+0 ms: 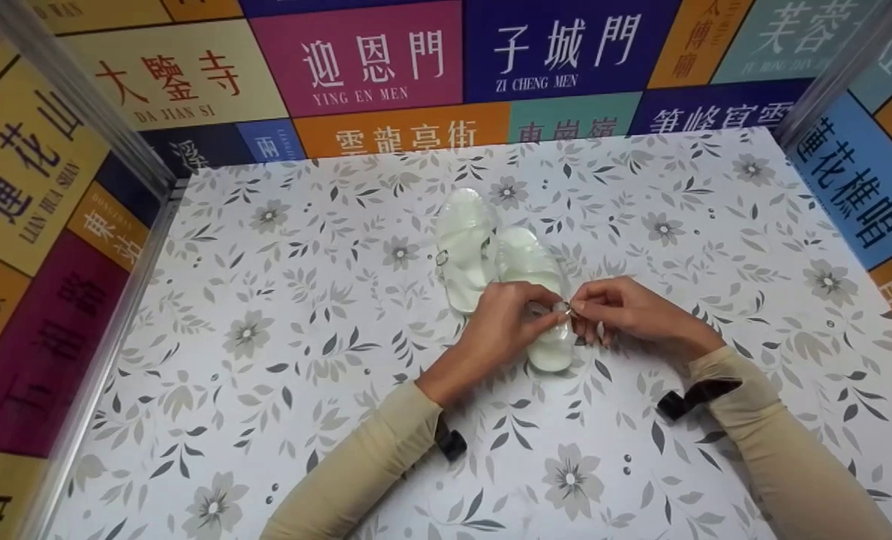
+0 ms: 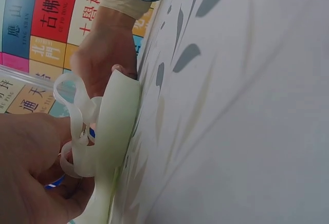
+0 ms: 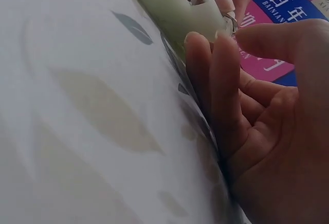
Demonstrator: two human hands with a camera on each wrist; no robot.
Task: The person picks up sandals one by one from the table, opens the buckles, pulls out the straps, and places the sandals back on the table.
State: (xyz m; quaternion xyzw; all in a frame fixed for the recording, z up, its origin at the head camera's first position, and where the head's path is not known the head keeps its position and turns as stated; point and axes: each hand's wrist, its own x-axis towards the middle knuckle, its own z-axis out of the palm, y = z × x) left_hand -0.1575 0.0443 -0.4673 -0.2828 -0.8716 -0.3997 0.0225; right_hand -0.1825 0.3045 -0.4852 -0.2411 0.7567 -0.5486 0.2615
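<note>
Two pale translucent sandals lie side by side on the floral table (image 1: 280,315). The far sandal (image 1: 464,240) lies untouched, its metal buckle (image 1: 442,258) showing. Both hands meet over the near sandal (image 1: 536,262). My left hand (image 1: 554,315) pinches its strap (image 2: 77,100) from the left. From the right, my right hand (image 1: 577,307) pinches the strap end at a small metal buckle (image 3: 230,23). The sole (image 2: 115,131) stays on the table. In the right wrist view, the other fingers (image 3: 216,90) of my right hand rest beside the sole (image 3: 175,8).
Walls covered in coloured sign panels (image 1: 355,60) close in the table at the back, left and right, with metal corner posts (image 1: 78,97). Both forearms wear beige sleeves (image 1: 355,472) with black wrist straps (image 1: 697,396).
</note>
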